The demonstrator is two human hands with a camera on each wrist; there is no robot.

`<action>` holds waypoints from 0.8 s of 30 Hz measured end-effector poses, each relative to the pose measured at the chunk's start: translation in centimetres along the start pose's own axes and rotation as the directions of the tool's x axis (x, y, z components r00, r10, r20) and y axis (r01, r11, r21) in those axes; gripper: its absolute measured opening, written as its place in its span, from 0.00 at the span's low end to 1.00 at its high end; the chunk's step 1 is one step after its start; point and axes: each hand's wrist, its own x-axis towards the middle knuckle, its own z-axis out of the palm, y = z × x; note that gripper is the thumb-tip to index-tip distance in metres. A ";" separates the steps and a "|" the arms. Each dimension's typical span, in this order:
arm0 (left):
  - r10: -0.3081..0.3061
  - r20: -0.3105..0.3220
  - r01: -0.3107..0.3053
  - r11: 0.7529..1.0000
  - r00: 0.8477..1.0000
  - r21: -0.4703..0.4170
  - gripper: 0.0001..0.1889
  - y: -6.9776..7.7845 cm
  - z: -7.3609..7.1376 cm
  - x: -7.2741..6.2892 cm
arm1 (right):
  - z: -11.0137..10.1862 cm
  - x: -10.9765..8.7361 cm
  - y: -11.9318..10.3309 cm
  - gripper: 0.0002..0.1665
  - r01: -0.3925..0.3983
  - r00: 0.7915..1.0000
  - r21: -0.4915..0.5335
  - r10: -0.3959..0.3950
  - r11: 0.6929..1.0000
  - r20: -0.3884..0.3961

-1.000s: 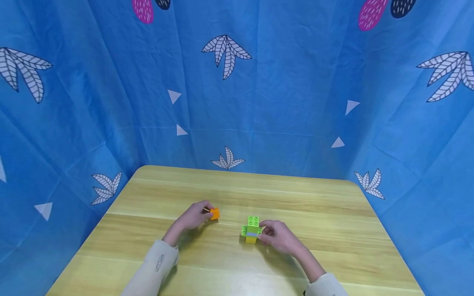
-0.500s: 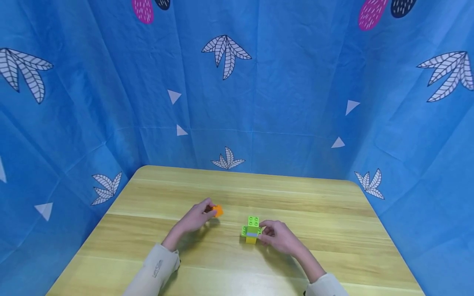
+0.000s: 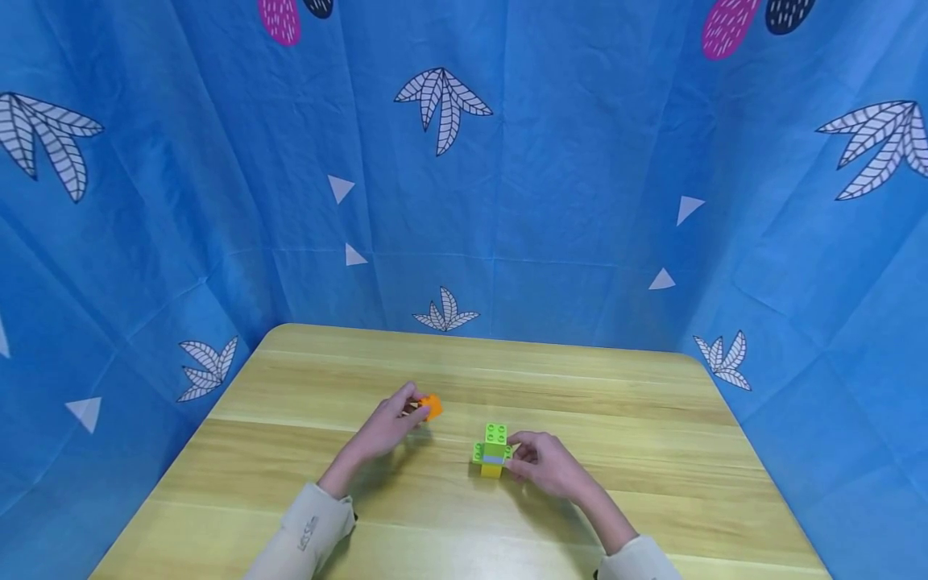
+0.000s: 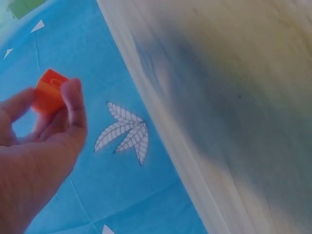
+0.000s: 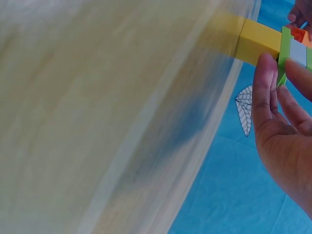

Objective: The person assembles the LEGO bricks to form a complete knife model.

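My left hand [image 3: 386,427] pinches an orange toy brick [image 3: 433,406] between thumb and fingers, above the table and left of a small brick stack. In the left wrist view the orange brick [image 4: 46,100] is tilted, with a round stud showing. My right hand [image 3: 553,469] holds the right side of the stack, which stands upright. A bright green studded brick [image 3: 496,435] tops it, over a pale blue layer and a wider green plate [image 3: 478,453]. The yellow block [image 5: 258,43] at its base rests on the table. Fingers hide part of the plate.
Pale wood table [image 3: 580,387] lies under both hands, with rounded far corners. Blue curtain [image 3: 565,201] with leaf and triangle prints hangs behind the table and along both sides.
My left hand has moved away from me and slightly right, raising and turning the orange brick. The right hand and the stack have stayed in place.
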 end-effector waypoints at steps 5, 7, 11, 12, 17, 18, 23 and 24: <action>0.014 0.017 -0.014 1.000 1.000 -0.012 0.08 0.2 0.1 0.0 | 0.0 0.0 0.0 0.26 0.008 1.000 -0.005 -0.008 1.000 -0.001; 0.019 0.027 -0.019 1.000 0.999 -0.012 0.09 0.2 0.1 0.0 | 0.0 0.0 0.0 0.26 0.009 1.000 -0.005 -0.009 1.000 -0.001; 0.027 0.034 -0.027 1.000 0.999 -0.005 0.10 0.3 0.3 0.0 | -0.1 0.0 -0.1 0.26 0.008 1.000 -0.001 -0.008 1.000 0.003; 0.026 0.033 -0.026 1.000 0.999 -0.003 0.10 0.4 0.3 0.0 | -0.1 0.0 -0.1 0.26 0.007 1.000 0.001 -0.007 1.000 0.004; 0.034 0.018 -0.035 0.998 0.999 0.044 0.13 0.8 0.7 -0.1 | 0.0 -0.1 -0.1 0.26 0.005 1.000 0.001 -0.005 1.000 0.003; 0.037 0.014 -0.038 0.998 0.999 0.055 0.13 0.9 0.8 -0.2 | 0.0 -0.1 -0.1 0.26 0.005 1.000 0.000 -0.005 1.000 0.003; 0.080 -0.008 -0.079 0.993 0.997 0.086 0.17 1.4 1.4 -0.4 | 0.0 -0.1 0.0 0.26 0.005 1.000 -0.008 -0.005 1.000 0.001; 0.091 -0.011 -0.090 0.992 0.996 0.090 0.17 1.5 1.6 -0.4 | 0.0 -0.2 0.0 0.26 0.005 1.000 -0.010 -0.005 1.000 0.000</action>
